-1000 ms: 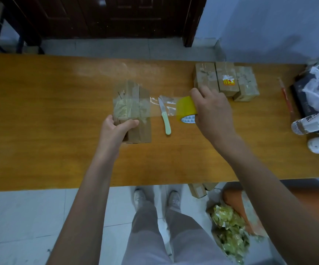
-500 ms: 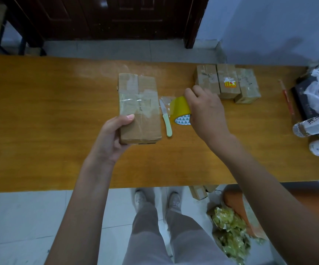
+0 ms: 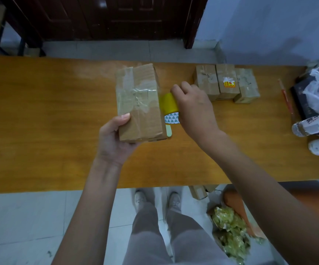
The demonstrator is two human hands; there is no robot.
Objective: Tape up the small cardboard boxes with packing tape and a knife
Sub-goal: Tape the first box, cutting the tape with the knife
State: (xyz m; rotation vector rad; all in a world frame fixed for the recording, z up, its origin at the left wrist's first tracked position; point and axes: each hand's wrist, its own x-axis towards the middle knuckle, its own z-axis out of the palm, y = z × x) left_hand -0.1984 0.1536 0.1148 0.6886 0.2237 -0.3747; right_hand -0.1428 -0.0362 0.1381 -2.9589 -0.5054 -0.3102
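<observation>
left grip (image 3: 114,134) clenched round the near left corner of the cardboard box (image 3: 139,102), thumb on the top face, fingers hidden underneath; box lifted and tilted over the bench (image 3: 40,121), apart from its surface as far as can be told. right grip (image 3: 193,109) wrapped round the yellow tape roll (image 3: 169,103), pressed up against the box's right side, a clear strip already running from roll across the top. just beneath the roll, only the pale green handle of the knife (image 3: 168,131) showing, lying on the bench, blade hidden behind the box. beyond the right grip, three small boxes (image 3: 227,83) standing side by side, touching, already wrapped in tape.

probably light and fairly stiff, this box, held easily by one corner; walls likely to dent if squeezed hard, and glossy taped patches likely slippery, so best taken on bare cardboard near an edge or corner, as now. tape thin, sticky, prone to folding on itself; better kept taut off the roll. knife to be taken by the handle only.
</observation>
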